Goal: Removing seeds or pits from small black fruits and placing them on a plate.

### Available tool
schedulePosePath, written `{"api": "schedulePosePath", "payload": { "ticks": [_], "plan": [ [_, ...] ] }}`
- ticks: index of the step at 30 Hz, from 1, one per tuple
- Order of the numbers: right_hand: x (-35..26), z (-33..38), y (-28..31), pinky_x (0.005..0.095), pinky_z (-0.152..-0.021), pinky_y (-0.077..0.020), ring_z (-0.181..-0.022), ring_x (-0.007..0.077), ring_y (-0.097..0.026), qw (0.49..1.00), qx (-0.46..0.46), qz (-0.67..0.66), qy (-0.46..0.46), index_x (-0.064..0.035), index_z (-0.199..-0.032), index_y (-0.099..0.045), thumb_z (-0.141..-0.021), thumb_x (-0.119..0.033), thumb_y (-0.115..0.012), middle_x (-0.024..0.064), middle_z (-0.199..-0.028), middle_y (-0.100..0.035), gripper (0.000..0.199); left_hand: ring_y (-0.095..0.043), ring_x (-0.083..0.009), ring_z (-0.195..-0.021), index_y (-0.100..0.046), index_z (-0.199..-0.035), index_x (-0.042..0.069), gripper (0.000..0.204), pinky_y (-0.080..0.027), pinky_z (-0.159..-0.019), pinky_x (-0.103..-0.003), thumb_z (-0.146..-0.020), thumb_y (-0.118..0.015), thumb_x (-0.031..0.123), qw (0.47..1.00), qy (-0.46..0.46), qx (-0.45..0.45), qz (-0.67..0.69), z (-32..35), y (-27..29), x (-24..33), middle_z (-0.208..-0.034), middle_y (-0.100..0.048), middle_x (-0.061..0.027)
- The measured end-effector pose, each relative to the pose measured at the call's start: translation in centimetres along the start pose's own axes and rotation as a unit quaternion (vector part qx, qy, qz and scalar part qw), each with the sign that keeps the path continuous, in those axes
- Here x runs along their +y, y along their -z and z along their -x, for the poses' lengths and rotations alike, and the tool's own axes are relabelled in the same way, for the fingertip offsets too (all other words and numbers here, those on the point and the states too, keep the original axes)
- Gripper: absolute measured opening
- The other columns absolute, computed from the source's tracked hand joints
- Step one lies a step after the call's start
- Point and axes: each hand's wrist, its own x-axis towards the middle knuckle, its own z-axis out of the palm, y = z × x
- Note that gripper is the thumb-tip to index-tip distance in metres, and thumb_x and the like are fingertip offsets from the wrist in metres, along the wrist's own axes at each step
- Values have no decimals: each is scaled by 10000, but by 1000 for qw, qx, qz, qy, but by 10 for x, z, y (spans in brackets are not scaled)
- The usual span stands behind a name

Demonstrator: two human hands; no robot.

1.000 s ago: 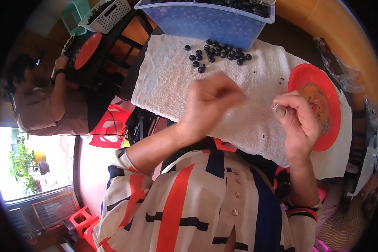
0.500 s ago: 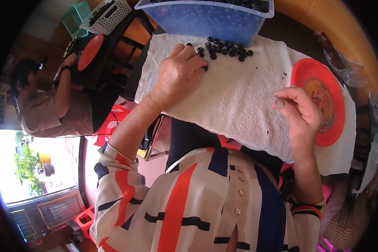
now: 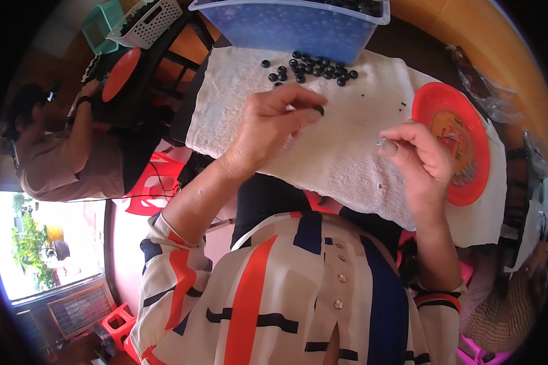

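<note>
Pinched between the thumb and fingers of my left hand (image 3: 273, 121) is a small round black piece (image 3: 319, 111), held just above the white towel (image 3: 347, 143). My right hand (image 3: 421, 159) has thumb and forefinger together on a tiny shiny silvery piece (image 3: 382, 142), too small to make out fully. It hovers at the left edge of a red plate (image 3: 420, 104), where a little heap of similar silvery bits (image 3: 464, 173) lies. Beyond my left hand, several loose black round pieces (image 3: 318, 71) are scattered over the towel.
A translucent blue tub (image 3: 286, 31) full of the black pieces stands at the far edge. Clear plastic wrapping (image 3: 490, 82) lies behind the plate. On the left another person (image 3: 73, 143) sits by a dark table with a red plate (image 3: 121, 74), a white basket (image 3: 145, 27) and a green basket (image 3: 101, 25).
My left hand has lifted from the black pieces and come right, toward my right hand, carrying one piece. The right hand keeps its pinch and has hardly moved.
</note>
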Motion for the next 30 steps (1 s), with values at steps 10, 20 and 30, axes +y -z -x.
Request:
{"api": "schedulePosePath", "payload": {
  "ticks": [10,20,30],
  "plan": [
    [-4,-11,-32,215,-684,-474,-768,79,-603,996,15,2,90,27,-958,-647,-888,51,-672,31,-841,-642,78,-625,-161,-683,-664,-1052,-67,189,-498,-574,-267,-888,-709,15,917,97,-13,387,23,-45,6,-881,-681,-109],
    [-9,-12,-33,221,-656,-468,-737,91,-591,987,-4,100,124,26,-950,-640,-887,51,-661,43,-820,-622,71,-658,-200,-779,-642,-1076,-65,189,-539,-590,-321,-896,-671,-15,892,78,-41,443,28,-44,-4,-939,-674,-148],
    [-4,-11,-35,205,-704,-463,-765,79,-583,998,-9,31,51,39,-965,-643,-909,30,-650,33,-853,-634,57,-661,-198,-724,-631,-976,-43,135,-538,-570,-305,-867,-710,-36,874,69,-40,480,27,-46,-12,-888,-678,-125]
  ]
}}
